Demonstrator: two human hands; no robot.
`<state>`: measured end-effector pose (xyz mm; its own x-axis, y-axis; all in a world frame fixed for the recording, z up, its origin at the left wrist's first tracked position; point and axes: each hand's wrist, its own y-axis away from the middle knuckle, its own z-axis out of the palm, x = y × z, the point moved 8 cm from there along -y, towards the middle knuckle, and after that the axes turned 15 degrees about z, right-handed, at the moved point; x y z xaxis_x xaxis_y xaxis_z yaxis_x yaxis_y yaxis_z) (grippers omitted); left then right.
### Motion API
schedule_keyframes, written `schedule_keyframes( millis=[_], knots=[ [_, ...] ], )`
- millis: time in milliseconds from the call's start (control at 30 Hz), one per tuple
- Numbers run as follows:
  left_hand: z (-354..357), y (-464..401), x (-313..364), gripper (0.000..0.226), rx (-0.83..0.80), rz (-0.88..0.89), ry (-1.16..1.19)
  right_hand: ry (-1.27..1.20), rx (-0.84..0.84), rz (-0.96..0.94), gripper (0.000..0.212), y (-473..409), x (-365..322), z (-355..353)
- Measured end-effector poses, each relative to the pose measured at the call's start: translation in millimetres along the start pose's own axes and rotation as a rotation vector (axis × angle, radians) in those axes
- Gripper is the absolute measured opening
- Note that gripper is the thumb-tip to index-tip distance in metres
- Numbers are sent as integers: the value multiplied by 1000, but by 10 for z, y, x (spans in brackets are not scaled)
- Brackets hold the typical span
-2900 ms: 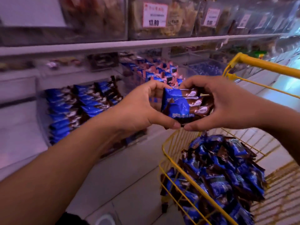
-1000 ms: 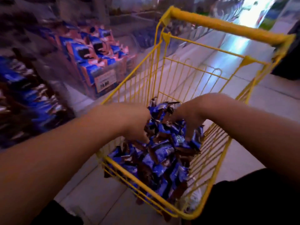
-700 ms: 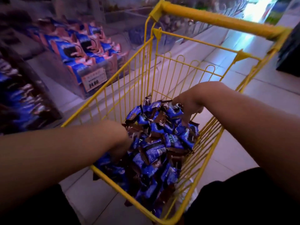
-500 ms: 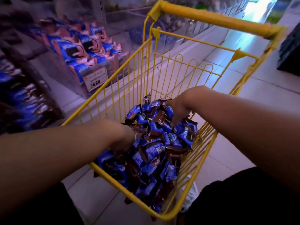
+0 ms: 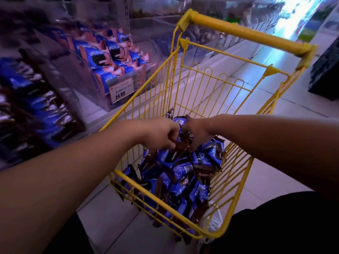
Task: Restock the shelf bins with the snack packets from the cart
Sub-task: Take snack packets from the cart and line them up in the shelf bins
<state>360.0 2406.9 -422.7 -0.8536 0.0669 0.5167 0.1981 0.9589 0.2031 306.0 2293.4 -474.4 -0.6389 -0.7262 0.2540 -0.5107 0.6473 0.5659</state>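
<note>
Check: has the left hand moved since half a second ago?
Yes. The left hand has risen from the cart's near left corner to the pile's top, meeting the right hand.

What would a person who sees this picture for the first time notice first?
The yellow cart fills the middle of the view, with a heap of blue and brown packets in it. Both hands, the left hand and the right hand, meet above the heap and hold packets between them. At the left, a clear bin of blue packs carries a price tag reading 24.80.
</note>
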Motion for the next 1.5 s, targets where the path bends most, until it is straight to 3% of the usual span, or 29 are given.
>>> schedule_keyframes(
  millis=[133,233,300,433,500,633,767,933,1033,1100,1133,1233,1367,1500],
  knots=[
    [-263,54,-73,11,259,-75,125,-127,-52,-64,59,21,-37,-47],
    [-320,156,-107,9,379,-167,477,-219,39,-108,53,111,-37,-292],
    [-358,263,-83,11,466,-202,717,-307,96,-100,37,215,31,-477],
    [-487,500,-43,10,588,-176,968,-591,85,-20,30,603,407,-754],
    [-508,603,-54,19,613,-161,969,-750,55,-46,35,899,557,-859],
    [-427,691,26,15,616,-112,1067,-1114,-61,-245,62,1290,506,-953],
    [-364,655,41,28,704,-138,1307,-1180,-108,-341,69,1341,137,-953],
    [-358,582,149,53,588,-45,1427,-1183,91,-254,60,1280,-48,-1048],
    [-364,560,179,27,583,5,1444,-1242,262,-119,61,1219,21,-1107],
    [-336,556,175,20,588,-13,1443,-1332,375,-33,75,1188,110,-1159],
    [-328,556,163,22,590,-24,1450,-1382,394,-29,72,1180,130,-1173],
    [-347,561,167,33,603,-14,1559,-1508,283,-116,45,1136,111,-1153],
    [-413,561,129,36,643,11,1639,-1570,57,-360,25,1139,45,-1121],
    [-470,609,38,31,675,4,1564,-1516,-59,-534,39,1202,43,-1094]
  ],
)
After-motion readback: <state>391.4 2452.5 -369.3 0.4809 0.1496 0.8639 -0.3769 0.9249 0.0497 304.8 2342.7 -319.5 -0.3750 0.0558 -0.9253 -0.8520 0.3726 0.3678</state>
